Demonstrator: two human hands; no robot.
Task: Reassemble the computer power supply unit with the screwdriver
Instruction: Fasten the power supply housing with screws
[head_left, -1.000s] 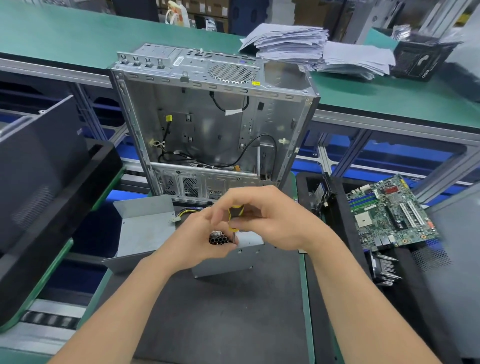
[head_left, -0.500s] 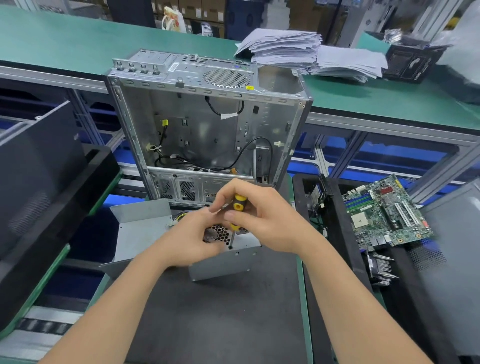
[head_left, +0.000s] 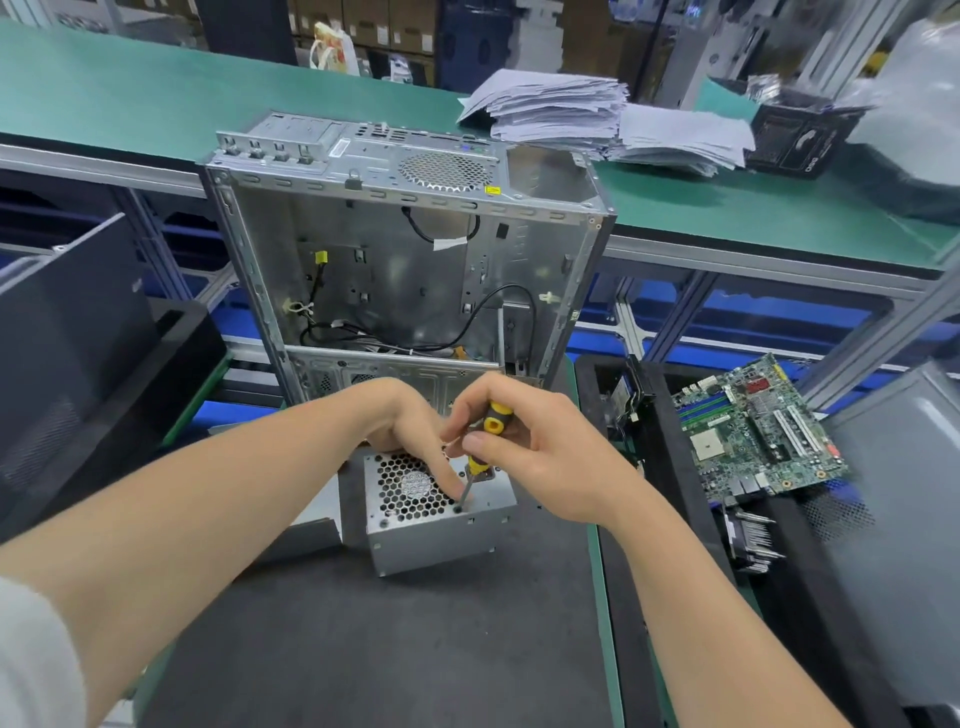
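- Right hand (head_left: 540, 457) clamped around yellow-and-black screwdriver (head_left: 485, 441), tip down at a corner hole beside the honeycomb grille
- Left hand (head_left: 410, 431) fingers curled, fingertip pressed on grille near the tip
- Power supply unit (head_left: 436, 514) sat on dark desk (head_left: 363, 649), just before the open computer case (head_left: 405, 260)
- Motherboard (head_left: 758, 436) lay well off to the right

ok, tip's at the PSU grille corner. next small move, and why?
Probably turn the screwdriver in the right hand to drive that corner screw: its tip sits at the grille's corner hole on the power supply unit, and a left hand finger steadies it.
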